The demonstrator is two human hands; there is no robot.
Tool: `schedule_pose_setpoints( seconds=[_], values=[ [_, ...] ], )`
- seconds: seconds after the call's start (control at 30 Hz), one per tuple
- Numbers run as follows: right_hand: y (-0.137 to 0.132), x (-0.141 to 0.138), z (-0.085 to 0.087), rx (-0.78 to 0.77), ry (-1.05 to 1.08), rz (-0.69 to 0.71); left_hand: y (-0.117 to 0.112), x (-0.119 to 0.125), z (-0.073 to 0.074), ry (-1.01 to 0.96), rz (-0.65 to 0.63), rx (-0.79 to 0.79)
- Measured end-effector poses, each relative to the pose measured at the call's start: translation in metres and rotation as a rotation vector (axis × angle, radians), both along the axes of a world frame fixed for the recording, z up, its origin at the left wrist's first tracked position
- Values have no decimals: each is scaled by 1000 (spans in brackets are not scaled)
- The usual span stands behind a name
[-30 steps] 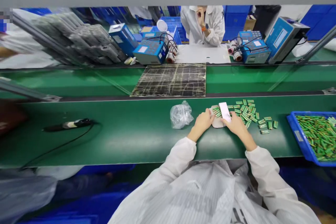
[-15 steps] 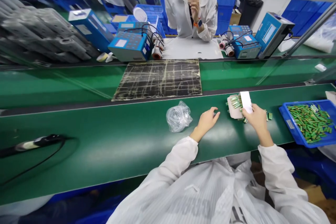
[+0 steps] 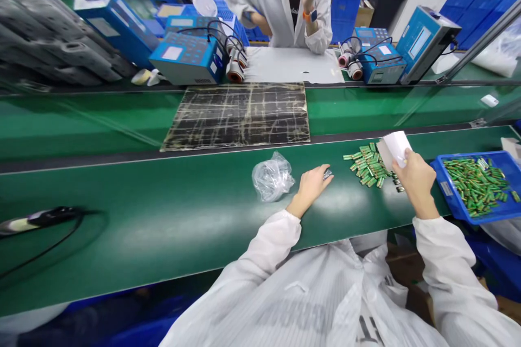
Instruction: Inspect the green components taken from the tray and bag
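While the left hand (image 3: 311, 187) lies palm down on the green tabletop (image 3: 163, 244), its fingers loosely spread, what is the right hand (image 3: 417, 184) doing?

It is bent up at the wrist, pinching a white card (image 3: 395, 147), with a beige pad (image 3: 385, 156) tucked against the card's near side.

Where are the small green cylinders (image 3: 366, 165)?

In a loose heap between the hands, closer to the right one. A small metal piece (image 3: 326, 174) lies just past the left fingertips.

Anything else close by?

A crumpled clear plastic bag (image 3: 272, 176) lies just beyond the left hand's outer side. A blue tray (image 3: 472, 187) full of matching green cylinders sits just beside the right hand.

And farther off?

Across a second green belt with a worn dark mat (image 3: 238, 116) on it, a co-worker (image 3: 277, 5) in a white coat props a hand against the cheek.
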State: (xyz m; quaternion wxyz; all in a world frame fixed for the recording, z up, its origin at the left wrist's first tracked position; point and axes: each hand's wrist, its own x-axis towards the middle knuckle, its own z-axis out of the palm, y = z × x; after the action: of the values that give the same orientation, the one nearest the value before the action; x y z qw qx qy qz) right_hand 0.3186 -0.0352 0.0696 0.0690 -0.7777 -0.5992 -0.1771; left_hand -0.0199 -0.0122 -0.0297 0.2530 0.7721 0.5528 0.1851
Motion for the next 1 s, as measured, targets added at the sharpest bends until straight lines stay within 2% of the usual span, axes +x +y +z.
schedule_pose_setpoints(
  seconds=[0.1,0.2,0.37,0.5,0.63,0.7,0.77,0.87,0.93,1.0],
  values=[
    [-1,16,12,138,80,-10,-2,-8,-1,-95,23,15],
    [-12,12,10,193,300,54,-9,-15,-1,-92,58,4],
    [-46,-33,-22,-115,779,204,-11,-5,5,75,82,-7],
    [-69,-60,-40,-258,978,282,-21,-4,25,35,56,-27],
    [-74,-76,-49,-280,1043,304,-57,-37,51,-216,169,6],
    [-67,-88,-54,-330,1031,349,-72,-53,57,-364,244,-9],
    [-56,-105,-59,-394,996,409,-78,-62,55,-548,297,-99],
    [-37,-131,-64,-436,949,448,-71,-57,44,-930,305,-330],
    [-28,-142,-66,-418,925,427,-63,-47,38,-1143,269,-478],
    [-26,-143,-66,-353,930,386,-58,-39,37,-1244,235,-576]
  ],
)
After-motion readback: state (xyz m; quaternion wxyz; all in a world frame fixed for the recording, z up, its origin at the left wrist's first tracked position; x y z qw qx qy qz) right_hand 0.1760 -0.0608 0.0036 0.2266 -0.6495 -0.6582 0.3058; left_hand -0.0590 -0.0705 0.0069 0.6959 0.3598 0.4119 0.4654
